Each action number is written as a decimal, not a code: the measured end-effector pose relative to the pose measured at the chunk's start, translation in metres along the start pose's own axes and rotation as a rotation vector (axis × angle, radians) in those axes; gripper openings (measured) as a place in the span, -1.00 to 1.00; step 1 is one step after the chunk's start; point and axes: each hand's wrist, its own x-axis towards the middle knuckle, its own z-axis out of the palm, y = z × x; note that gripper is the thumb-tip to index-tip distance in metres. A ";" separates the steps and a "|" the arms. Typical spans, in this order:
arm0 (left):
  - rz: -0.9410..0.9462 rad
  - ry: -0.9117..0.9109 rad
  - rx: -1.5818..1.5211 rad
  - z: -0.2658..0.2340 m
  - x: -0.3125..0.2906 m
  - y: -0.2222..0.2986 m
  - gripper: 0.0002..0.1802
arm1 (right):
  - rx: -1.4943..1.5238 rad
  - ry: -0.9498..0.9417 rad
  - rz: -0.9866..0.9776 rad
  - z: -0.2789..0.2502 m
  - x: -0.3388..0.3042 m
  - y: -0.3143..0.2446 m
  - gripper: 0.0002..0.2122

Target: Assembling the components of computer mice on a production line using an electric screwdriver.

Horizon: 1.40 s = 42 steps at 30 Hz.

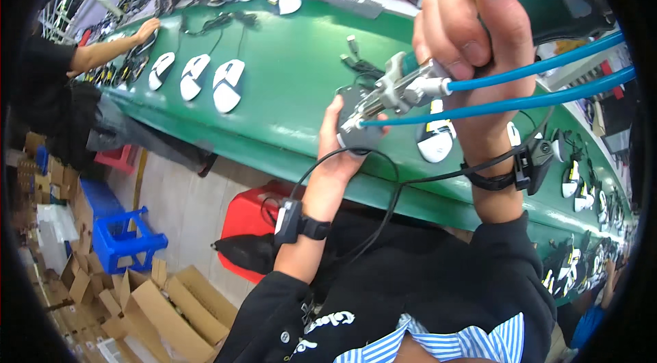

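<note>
In front of me my left hand (337,151) grips a computer mouse (352,99), its dark face turned up. My fingers curl around its edges. Above it, my right hand (472,28) is closed around a metal tool (404,86) fed by two blue hoses (540,96). The tool's narrow tip reaches down to the mouse; whether it touches is not clear. A dark cable (359,65) lies on the bench just beyond. Beside my right wrist sits a white-and-black mouse (436,140).
The green bench (287,48) carries white-and-black mice (228,86) at left and more at right. A co-worker's arm (113,52) reaches in from the left. Below stand a red stool (243,233), a blue stool (126,236) and cardboard boxes (171,312). A black cable (397,188) links my wrist devices.
</note>
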 end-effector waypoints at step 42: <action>0.077 -0.039 0.119 0.008 -0.009 0.000 -0.57 | -0.224 0.382 0.255 0.019 0.001 -0.040 -0.82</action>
